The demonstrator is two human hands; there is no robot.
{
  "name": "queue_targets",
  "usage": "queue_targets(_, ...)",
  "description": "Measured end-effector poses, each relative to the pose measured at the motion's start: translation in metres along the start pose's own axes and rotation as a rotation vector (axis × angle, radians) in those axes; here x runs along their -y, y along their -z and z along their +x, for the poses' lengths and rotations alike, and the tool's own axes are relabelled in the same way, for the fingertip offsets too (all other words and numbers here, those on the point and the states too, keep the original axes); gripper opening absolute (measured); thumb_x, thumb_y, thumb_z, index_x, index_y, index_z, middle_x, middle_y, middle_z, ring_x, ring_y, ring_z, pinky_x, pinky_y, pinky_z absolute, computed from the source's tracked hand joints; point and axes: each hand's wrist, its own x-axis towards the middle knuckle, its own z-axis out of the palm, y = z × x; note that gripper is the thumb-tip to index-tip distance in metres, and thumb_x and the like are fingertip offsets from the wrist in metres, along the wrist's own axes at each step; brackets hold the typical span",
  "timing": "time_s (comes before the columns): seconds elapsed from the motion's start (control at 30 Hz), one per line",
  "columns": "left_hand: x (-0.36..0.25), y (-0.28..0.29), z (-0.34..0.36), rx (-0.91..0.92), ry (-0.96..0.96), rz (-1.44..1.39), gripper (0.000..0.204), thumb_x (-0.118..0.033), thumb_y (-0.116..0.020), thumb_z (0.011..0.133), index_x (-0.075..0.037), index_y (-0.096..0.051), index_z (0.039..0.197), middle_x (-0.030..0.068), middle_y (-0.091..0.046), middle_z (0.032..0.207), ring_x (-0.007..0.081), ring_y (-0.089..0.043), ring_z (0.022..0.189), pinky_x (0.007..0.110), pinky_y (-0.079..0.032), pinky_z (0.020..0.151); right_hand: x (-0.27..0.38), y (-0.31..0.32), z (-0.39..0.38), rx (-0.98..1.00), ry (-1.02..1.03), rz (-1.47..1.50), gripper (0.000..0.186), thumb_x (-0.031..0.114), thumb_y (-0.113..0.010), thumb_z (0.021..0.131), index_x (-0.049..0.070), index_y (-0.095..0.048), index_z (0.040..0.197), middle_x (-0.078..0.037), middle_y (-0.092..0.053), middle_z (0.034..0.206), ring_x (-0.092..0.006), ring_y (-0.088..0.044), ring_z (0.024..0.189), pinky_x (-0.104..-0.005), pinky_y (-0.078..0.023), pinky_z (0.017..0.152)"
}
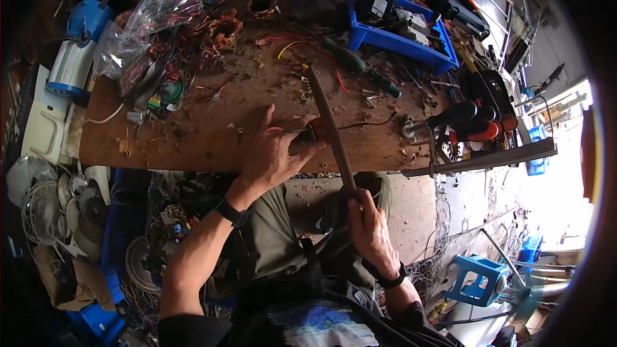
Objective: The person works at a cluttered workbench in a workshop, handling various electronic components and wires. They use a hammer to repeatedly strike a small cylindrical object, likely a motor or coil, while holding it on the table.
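Observation:
My right hand (369,230) is wrapped round the lower end of a long, flat, brownish bar (331,125), blade-like in outline. From there the bar slants up and slightly left over the workbench (212,141). Beside its middle, my left hand (273,157) pinches a small part wound with reddish copper wire (319,130) between thumb and fingers, close above the bench's near edge. The bar crosses in front of that wound part; whether they touch I cannot tell. One finger of the left hand points upward, off the part.
Two green-handled screwdrivers (346,56) lie beyond the bar. A blue tray (402,29) of parts stands at the far right, with red-and-black-handled tools (475,130) nearer. Wire scraps and plastic bags (160,19) crowd the far left. A large curved blade (495,157) juts past the bench's right edge.

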Motion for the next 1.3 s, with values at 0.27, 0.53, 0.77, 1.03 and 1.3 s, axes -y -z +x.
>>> queue_targets(0.27,0.009,-0.003,-0.006,-0.019,-0.004,0.088,0.042,-0.037,-0.071,0.095,-0.009,-0.068,0.126,0.0068,-0.077,0.106,0.0282,-0.074,0.084,0.053,-0.03,0.12,-0.001,-0.007,0.002,-0.011,-0.032,0.027,0.018,0.018,-0.051,0.106,0.006,-0.05,0.12,-0.021,-0.06,0.063,-0.0401,-0.061,0.052,-0.0474,-0.044,0.049)
queue_targets(0.53,0.014,-0.01,-0.004,-0.062,-0.008,0.055,0.055,-0.046,-0.069,0.094,-0.002,-0.065,0.127,0.0141,-0.074,0.087,0.0317,-0.071,0.086,0.052,-0.028,0.12,-0.004,0.001,-0.002,0.019,-0.273,0.26,0.023,0.027,-0.045,0.109,0.006,-0.051,0.118,-0.006,-0.057,0.059,-0.0141,-0.055,0.048,-0.0327,-0.04,0.045)
queue_targets(0.77,0.013,-0.01,-0.003,-0.054,0.004,0.011,0.055,-0.044,-0.069,0.094,0.0,-0.066,0.126,0.0146,-0.073,0.085,0.0327,-0.071,0.084,0.053,-0.029,0.119,-0.02,-0.004,-0.003,-0.026,-0.097,0.159,0.026,0.028,-0.046,0.11,0.01,-0.058,0.123,0.001,-0.052,0.06,-0.0078,-0.048,0.045,-0.026,-0.037,0.04)
queue_targets(1.03,0.011,-0.006,-0.004,0.003,0.013,0.004,0.054,-0.042,-0.068,0.096,0.0,-0.064,0.129,0.012,-0.074,0.088,0.0314,-0.071,0.084,0.053,-0.028,0.119,-0.006,-0.001,-0.001,0.002,-0.089,0.113,0.026,0.027,-0.046,0.11,0.009,-0.059,0.123,-0.001,-0.053,0.062,-0.0094,-0.051,0.047,-0.0285,-0.038,0.046)
queue_targets(1.3,0.012,-0.006,-0.004,0.008,0.008,0.022,0.054,-0.042,-0.066,0.097,-0.001,-0.063,0.131,0.0113,-0.074,0.088,0.031,-0.071,0.087,0.052,-0.028,0.119,-0.004,0.001,0.0,0.017,-0.107,0.102,0.026,0.027,-0.047,0.109,0.009,-0.059,0.123,-0.001,-0.053,0.061,-0.0095,-0.051,0.047,-0.0288,-0.038,0.045)
